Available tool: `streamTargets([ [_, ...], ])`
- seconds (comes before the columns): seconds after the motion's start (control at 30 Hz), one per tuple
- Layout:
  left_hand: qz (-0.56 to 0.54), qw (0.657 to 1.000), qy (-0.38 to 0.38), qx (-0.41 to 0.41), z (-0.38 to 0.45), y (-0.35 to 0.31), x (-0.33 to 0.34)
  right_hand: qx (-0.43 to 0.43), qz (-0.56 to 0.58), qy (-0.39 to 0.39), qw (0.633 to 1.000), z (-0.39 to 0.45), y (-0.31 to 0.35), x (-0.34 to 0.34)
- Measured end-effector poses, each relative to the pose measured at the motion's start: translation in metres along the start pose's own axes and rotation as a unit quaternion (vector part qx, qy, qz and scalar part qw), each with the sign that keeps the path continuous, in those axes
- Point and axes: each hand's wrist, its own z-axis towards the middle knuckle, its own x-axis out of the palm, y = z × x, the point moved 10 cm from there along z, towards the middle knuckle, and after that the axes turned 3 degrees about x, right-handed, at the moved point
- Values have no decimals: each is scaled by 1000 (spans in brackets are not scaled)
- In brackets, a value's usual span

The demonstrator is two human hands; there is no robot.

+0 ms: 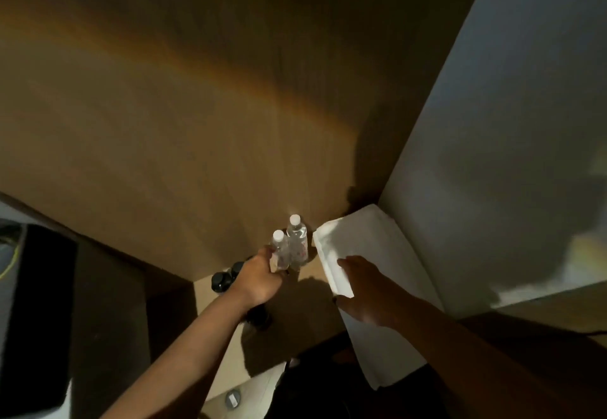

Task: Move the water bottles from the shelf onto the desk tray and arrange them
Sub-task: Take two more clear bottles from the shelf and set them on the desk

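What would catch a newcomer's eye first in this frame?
Two clear water bottles with white caps stand side by side at the middle: the left hand grips the nearer bottle, while the farther bottle stands just behind it against the brown wall. To their right, the right hand rests on a long white panel that catches the light. Dark round jars sit in shadow just left of the left hand.

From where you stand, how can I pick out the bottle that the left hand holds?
Find the brown wall and follow it down to two clear bottles. The held bottle is the nearer, left one, in the left hand; the other bottle stands free behind it.
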Motion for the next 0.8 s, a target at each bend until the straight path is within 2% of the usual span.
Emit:
streamTargets([
  [0.2, 19, 1000, 21, -3, 66, 1, -13, 39, 59, 3, 997, 39, -10, -15],
  [0.33, 40, 997, 64, -16, 104, 8, -3, 52, 61, 12, 997, 68, -17, -20],
  [0.5, 134, 986, 101, 7, 142, 21, 14, 82, 123, -7, 989, 111, -38, -29],
  [0.67, 153, 984, 88, -8, 187, 48, 28, 81, 148, 27, 985, 138, -56, -12],
  [0.8, 121, 990, 65, -37, 232, 104, 63, 90, 136, 64, 984, 145, -81, 3],
])
